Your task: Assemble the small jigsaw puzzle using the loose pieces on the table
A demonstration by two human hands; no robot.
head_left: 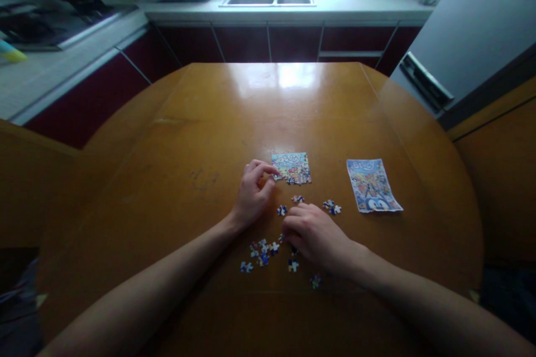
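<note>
Left hand: grip narrow, thumb and forefinger pinched at left edge of assembled puzzle block; piece inside pinch too small to tell. Right hand: fingers curled down onto table, grip hidden, cannot tell. Loose pieces just left of right grip, more beyond its fingertips. Reference sheet well right of it. Judged step: fitting at block's edge. Next move calls for fine alignment and a light press.

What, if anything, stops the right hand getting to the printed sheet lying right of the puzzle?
Probably nothing, so yes: the right hand rests among loose pieces, and only a small cluster lies between it and the printed sheet.
</note>
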